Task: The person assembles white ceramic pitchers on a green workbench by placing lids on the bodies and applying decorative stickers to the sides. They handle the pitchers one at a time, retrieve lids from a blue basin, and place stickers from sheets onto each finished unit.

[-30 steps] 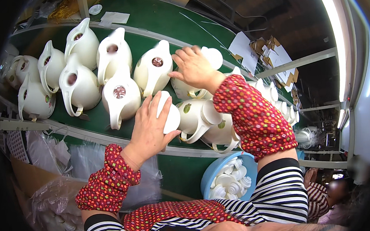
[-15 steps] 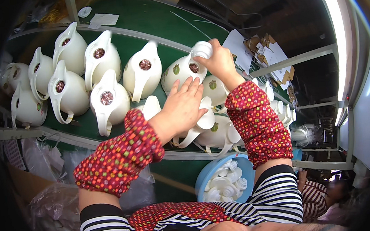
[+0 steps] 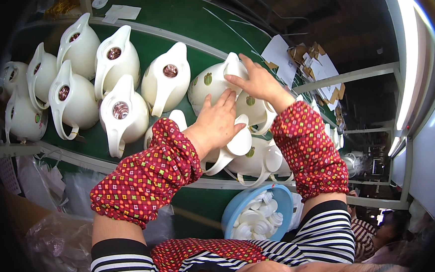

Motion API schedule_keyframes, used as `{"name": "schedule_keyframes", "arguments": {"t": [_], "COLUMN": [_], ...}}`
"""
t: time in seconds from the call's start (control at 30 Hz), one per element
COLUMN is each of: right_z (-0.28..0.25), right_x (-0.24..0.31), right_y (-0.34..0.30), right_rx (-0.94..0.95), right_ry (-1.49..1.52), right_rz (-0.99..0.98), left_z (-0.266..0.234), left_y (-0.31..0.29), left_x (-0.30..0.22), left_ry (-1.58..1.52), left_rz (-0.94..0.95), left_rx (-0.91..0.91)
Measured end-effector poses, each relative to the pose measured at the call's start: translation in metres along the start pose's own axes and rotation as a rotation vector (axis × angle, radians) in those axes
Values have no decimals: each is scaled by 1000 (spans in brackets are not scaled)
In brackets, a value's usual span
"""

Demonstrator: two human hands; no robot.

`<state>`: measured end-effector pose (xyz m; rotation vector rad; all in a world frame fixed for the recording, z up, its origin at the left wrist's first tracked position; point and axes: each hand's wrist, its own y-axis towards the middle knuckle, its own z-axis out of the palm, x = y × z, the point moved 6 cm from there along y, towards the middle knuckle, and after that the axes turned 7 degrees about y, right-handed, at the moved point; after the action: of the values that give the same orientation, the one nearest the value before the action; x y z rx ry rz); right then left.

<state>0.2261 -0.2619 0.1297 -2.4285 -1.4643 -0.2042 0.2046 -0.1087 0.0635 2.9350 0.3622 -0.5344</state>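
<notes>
My right hand (image 3: 261, 85) grips a white plastic lid (image 3: 234, 71) at the mouth of a white vacuum jug (image 3: 207, 82) with a green printed motif. Its thumb and index finger span the lid, and the jug's mouth is covered. My left hand (image 3: 215, 122) lies with fingers stretched against the same jug, near its handle, holding nothing. Just below that hand stands a jug with a lid on (image 3: 240, 141). To the left, an uncovered jug (image 3: 165, 79) shows a shiny, reddish inner liner.
Several more uncovered jugs (image 3: 123, 110) stand in rows on the green bench at left. A light-blue basin (image 3: 227, 217) of white lids sits close to my body. Papers and torn cardboard (image 3: 317, 62) lie at right, beside a metal frame bar (image 3: 346, 77). Another person (image 3: 370, 234) is at lower right.
My right hand has brought the lid down from above the jug onto its mouth, hiding the opening. My left hand has stayed against the jug. The whole view has shifted slightly.
</notes>
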Motion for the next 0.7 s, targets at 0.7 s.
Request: {"name": "schedule_keyframes", "arguments": {"t": [0.7], "right_z": [-20], "right_x": [44], "right_y": [8], "right_rx": [348], "right_ry": [-483], "right_rz": [-93], "left_z": [5], "left_y": [0], "left_x": [0], "left_ry": [-69], "left_rz": [-12], "left_rx": [-14]}}
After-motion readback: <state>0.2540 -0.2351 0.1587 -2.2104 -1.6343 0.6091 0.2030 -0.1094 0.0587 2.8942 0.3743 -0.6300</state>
